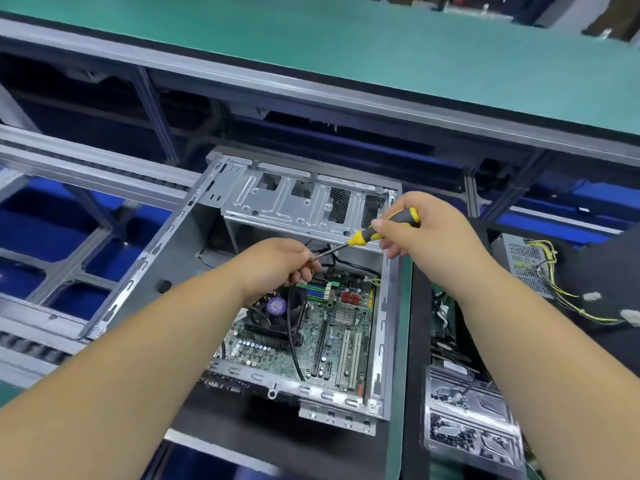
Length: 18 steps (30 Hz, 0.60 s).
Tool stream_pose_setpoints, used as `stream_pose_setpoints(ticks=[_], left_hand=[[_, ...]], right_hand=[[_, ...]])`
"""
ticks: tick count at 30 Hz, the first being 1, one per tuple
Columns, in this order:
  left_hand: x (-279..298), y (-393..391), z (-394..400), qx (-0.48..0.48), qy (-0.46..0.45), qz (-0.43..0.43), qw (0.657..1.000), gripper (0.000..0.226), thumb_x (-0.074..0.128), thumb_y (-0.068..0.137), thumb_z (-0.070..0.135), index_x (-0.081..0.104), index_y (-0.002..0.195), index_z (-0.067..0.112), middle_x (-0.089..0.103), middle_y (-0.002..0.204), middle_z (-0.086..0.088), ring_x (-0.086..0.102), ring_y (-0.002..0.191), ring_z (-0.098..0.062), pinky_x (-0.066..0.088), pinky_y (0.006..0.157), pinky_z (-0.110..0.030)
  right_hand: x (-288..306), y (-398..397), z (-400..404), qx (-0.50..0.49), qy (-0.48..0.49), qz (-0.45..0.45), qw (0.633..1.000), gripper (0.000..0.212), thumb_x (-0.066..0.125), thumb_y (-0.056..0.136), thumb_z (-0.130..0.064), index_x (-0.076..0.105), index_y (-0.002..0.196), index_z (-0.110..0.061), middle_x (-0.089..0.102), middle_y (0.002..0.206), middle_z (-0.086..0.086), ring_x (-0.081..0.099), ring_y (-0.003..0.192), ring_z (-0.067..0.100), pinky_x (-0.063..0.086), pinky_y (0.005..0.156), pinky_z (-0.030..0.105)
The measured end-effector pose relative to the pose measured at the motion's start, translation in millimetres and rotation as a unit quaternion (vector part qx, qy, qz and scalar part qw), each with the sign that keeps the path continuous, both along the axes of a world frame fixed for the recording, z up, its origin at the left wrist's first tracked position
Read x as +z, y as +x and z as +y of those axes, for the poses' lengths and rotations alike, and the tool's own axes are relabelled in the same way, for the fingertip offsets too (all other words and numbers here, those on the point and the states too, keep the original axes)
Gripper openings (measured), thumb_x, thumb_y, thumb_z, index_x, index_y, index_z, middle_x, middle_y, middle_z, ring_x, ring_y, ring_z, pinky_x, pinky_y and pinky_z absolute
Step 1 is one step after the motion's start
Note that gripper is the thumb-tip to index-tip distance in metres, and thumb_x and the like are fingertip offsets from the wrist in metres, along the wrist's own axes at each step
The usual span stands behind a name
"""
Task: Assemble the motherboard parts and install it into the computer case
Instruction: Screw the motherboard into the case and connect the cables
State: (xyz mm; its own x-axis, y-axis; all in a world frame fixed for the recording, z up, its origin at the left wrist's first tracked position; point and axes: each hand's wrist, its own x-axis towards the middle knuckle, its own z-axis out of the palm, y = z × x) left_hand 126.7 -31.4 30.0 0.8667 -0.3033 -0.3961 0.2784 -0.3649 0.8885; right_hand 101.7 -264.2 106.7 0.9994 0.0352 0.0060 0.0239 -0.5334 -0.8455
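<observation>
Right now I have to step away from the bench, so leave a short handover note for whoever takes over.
Right hand grips the screwdriver handle. Left hand pinches its shaft near the tip, over the board's far edge.
Motherboard, cooler fitted, lies in the open case. Screw tray and power supply sit to the right.
Left: drive the board screws; which are in, I cannot tell. Power supply is not installed.

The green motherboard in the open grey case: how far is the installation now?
Done: the green motherboard with its black cooler fan already lies inside the open grey metal case. In hand: the right hand grips a yellow-and-black screwdriver, and the left hand holds its shaft near the tip. Left: fastening it; whether any screws are in cannot be told.
</observation>
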Motion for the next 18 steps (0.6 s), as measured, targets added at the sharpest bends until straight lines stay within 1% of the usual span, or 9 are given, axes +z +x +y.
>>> stream_pose_setpoints(ticks=[2,5,7,8,11,13,15,17,18], left_hand=[[-2,3,4,-0.001,0.034,0.008,0.999,0.032,0.04,0.102,0.018,0.071,0.095,0.015,0.067,0.077,0.0,0.052,0.066,-0.009,0.043,0.067,-0.023],[-8,6,10,0.008,0.081,0.006,0.997,0.031,0.04,0.099,0.019,0.071,0.091,0.017,0.067,0.079,0.0,0.053,0.07,-0.012,0.045,0.077,-0.031],[-13,7,13,0.015,0.098,-0.001,0.995,0.027,0.045,0.096,0.019,0.07,0.087,0.02,0.067,0.078,0.004,0.055,0.071,-0.01,0.045,0.074,-0.03],[-15,8,13,0.015,0.107,-0.01,0.994,0.024,0.048,0.094,0.02,0.07,0.086,0.02,0.068,0.078,0.006,0.057,0.073,-0.009,0.043,0.071,-0.028],[-24,9,13,0.007,0.137,-0.048,0.989,0.015,0.055,0.091,0.024,0.069,0.085,0.021,0.065,0.08,0.012,0.057,0.078,-0.008,0.04,0.065,-0.025],[-28,9,13,-0.011,0.172,-0.082,0.982,0.011,0.057,0.09,0.026,0.066,0.083,0.025,0.062,0.079,0.012,0.055,0.073,-0.007,0.039,0.061,-0.024],[-32,10,13,-0.044,0.219,-0.118,0.967,0.01,0.057,0.09,0.026,0.063,0.083,0.027,0.059,0.075,0.011,0.054,0.071,-0.01,0.041,0.063,-0.025],[-34,11,13,-0.076,0.239,-0.141,0.958,0.008,0.056,0.09,0.025,0.063,0.085,0.026,0.056,0.073,0.011,0.052,0.069,-0.011,0.045,0.067,-0.027],[-34,11,12,-0.087,0.236,-0.146,0.957,0.008,0.056,0.09,0.024,0.062,0.085,0.025,0.055,0.073,0.011,0.051,0.065,-0.009,0.046,0.066,-0.027]], right_hand=[[4,-3,1,0.004,-0.016,0.009,1.0,0.012,0.072,0.088,-0.033,0.064,0.083,-0.025,0.073,0.072,-0.005,0.07,0.066,0.014,0.059,0.075,0.046],[6,-11,3,0.053,-0.091,0.035,0.994,0.014,0.074,0.085,-0.036,0.062,0.081,-0.03,0.072,0.075,-0.013,0.068,0.068,0.007,0.058,0.068,0.038],[4,-17,8,0.105,-0.175,0.049,0.978,0.016,0.074,0.083,-0.04,0.061,0.08,-0.031,0.068,0.073,-0.014,0.061,0.065,0.001,0.051,0.062,0.031],[1,-20,13,0.134,-0.221,0.053,0.965,0.017,0.074,0.082,-0.042,0.06,0.08,-0.032,0.066,0.072,-0.012,0.058,0.064,0.002,0.049,0.061,0.03],[-13,-28,29,0.23,-0.327,0.058,0.915,0.021,0.068,0.085,-0.047,0.054,0.084,-0.032,0.063,0.076,-0.013,0.056,0.073,0.005,0.048,0.066,0.03],[-22,-32,38,0.284,-0.356,0.068,0.888,0.023,0.065,0.087,-0.048,0.047,0.086,-0.034,0.063,0.083,-0.012,0.054,0.077,0.009,0.045,0.068,0.03],[-29,-35,42,0.316,-0.363,0.079,0.873,0.022,0.062,0.089,-0.049,0.043,0.09,-0.039,0.057,0.082,-0.013,0.05,0.076,0.009,0.04,0.065,0.03],[-33,-37,43,0.333,-0.365,0.083,0.866,0.019,0.06,0.09,-0.049,0.046,0.097,-0.038,0.05,0.078,-0.014,0.047,0.076,0.01,0.038,0.064,0.03],[-35,-38,44,0.338,-0.363,0.085,0.864,0.019,0.06,0.091,-0.049,0.048,0.099,-0.037,0.049,0.077,-0.014,0.047,0.076,0.009,0.037,0.063,0.029]])
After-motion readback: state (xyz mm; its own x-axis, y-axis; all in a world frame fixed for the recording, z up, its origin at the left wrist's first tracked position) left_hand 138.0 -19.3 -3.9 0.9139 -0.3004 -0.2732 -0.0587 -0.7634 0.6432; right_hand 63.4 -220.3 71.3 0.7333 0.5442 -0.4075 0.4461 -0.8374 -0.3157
